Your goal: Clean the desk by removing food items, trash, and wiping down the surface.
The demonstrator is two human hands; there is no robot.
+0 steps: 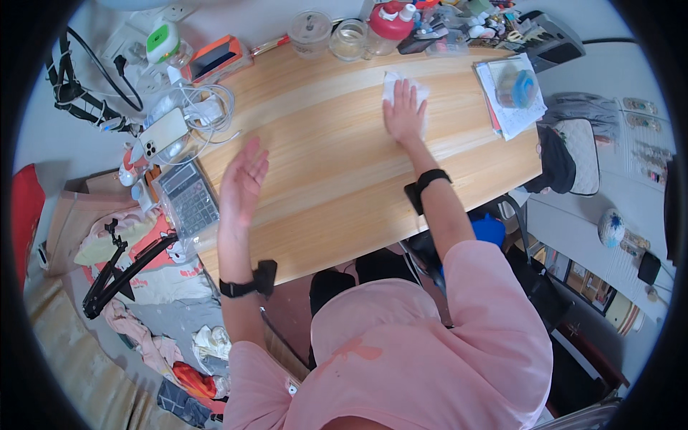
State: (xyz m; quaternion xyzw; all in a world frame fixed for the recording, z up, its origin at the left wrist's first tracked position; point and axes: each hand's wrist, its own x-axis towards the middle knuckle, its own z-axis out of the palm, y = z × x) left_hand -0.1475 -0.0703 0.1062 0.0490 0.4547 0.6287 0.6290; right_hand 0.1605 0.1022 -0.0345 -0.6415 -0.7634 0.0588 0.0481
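My right hand [404, 114] lies palm down on a white tissue or cloth [395, 80], pressing it flat against the wooden tabletop [322, 177]. Parts of the white sheet show beyond the fingertips and along the hand's right side; the rest is hidden beneath the palm. Over the left part of the table, my left hand [245, 180] is held with its palm turned up and inward, its fingers slightly apart and nothing in it. Beside that hand is a calculator [188, 196] in clear plastic at the table's left edge.
White cables [217, 115] and a smartphone [164, 134] crowd the left corner. Along the back stand a lidded plastic cup [310, 32], a glass jar [348, 40] and a bottle with a red top [389, 27]. Papers [508, 115] with a blue-lidded container [518, 88] lie at right.
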